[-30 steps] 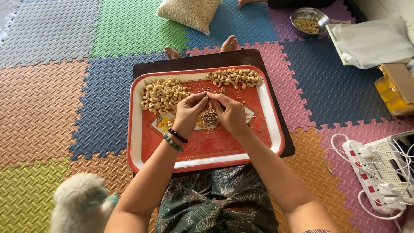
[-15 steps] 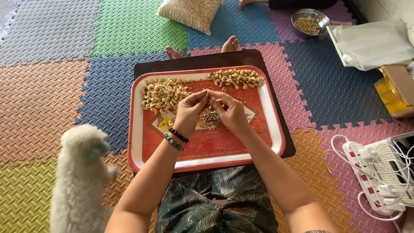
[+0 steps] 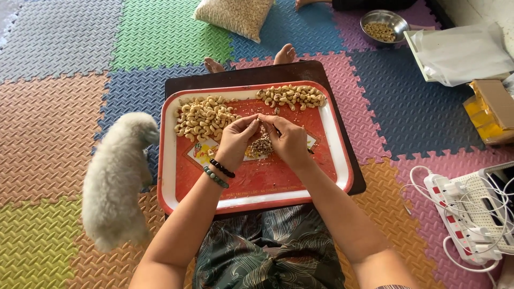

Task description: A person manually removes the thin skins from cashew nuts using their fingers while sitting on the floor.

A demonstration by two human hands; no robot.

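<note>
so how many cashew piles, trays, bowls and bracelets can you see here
cashew piles: 2
red tray: 1
steel bowl: 1
bead bracelets, both on the left wrist: 2
total: 6

Whatever the hands (image 3: 262, 140) pinch between their fingertips is too small to tell; the frame's edge crops the power strip (image 3: 471, 225).

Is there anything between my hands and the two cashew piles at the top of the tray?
Nothing visible. Both the left hand and right hand meet over the husk heap, with bare red tray leading to the left cashew pile and the right cashew pile.
</note>
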